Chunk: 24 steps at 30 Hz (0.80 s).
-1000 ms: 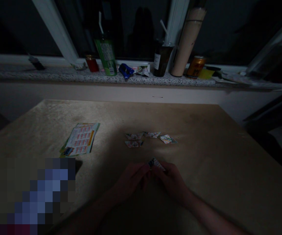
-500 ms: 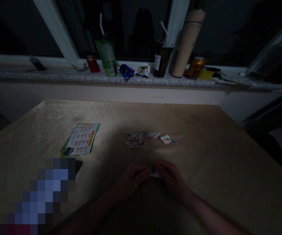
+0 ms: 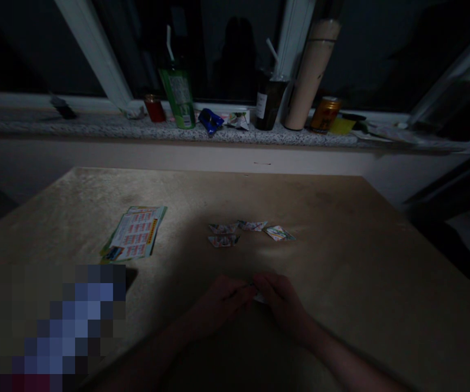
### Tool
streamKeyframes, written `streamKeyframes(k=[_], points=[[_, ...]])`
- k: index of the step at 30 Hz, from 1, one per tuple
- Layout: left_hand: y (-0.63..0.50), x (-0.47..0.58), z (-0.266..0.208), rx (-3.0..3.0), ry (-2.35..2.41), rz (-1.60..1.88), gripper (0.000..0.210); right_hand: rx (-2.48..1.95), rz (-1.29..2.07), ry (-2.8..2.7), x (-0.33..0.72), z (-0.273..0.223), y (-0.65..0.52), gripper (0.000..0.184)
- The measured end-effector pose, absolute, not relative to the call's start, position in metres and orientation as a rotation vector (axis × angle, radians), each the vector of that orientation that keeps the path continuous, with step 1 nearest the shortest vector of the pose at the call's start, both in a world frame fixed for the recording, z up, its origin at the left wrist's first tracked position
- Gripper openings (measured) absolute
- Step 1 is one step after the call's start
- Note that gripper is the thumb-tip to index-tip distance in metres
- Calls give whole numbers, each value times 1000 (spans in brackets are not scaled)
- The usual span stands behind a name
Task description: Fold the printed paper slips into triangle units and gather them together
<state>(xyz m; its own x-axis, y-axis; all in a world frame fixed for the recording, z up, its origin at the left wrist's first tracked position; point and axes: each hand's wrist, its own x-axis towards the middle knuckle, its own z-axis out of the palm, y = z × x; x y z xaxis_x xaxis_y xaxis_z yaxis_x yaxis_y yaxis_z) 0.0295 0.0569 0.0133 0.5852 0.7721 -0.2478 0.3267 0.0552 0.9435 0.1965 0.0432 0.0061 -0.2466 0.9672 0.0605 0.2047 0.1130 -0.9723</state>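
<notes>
Near the front of the table, my left hand (image 3: pixel 224 298) and my right hand (image 3: pixel 278 294) meet with fingers closed on a small piece of printed paper (image 3: pixel 258 297). Most of the paper is hidden under the fingers; a pale corner shows between them. Beyond my hands lie several folded paper pieces: a slanted one (image 3: pixel 223 240) nearest on the left, another (image 3: pixel 222 228) just behind it, one (image 3: pixel 253 225) in the middle and a diamond-shaped one (image 3: pixel 279 233) on the right. All are dim in shadow.
A stack of printed leaflets (image 3: pixel 135 234) lies on the brown table (image 3: pixel 333 218) at left. A blurred-out object (image 3: pixel 72 326) is at front left. On the windowsill (image 3: pixel 227 134) stand a green bottle (image 3: pixel 178 98), a dark cup (image 3: pixel 270 103), a pink flask (image 3: pixel 312 76) and an orange can (image 3: pixel 325 115).
Both hands have shifted slightly at the paper, and the right fingers now cover more of it. The folded pieces on the table have stayed in place.
</notes>
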Motion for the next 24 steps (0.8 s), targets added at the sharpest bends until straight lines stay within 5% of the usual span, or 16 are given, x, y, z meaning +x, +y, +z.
streamKeyframes(k=[24], points=[[58, 33, 16, 1428, 1071, 637, 49, -1123, 1321, -1557, 199, 9, 47, 46]])
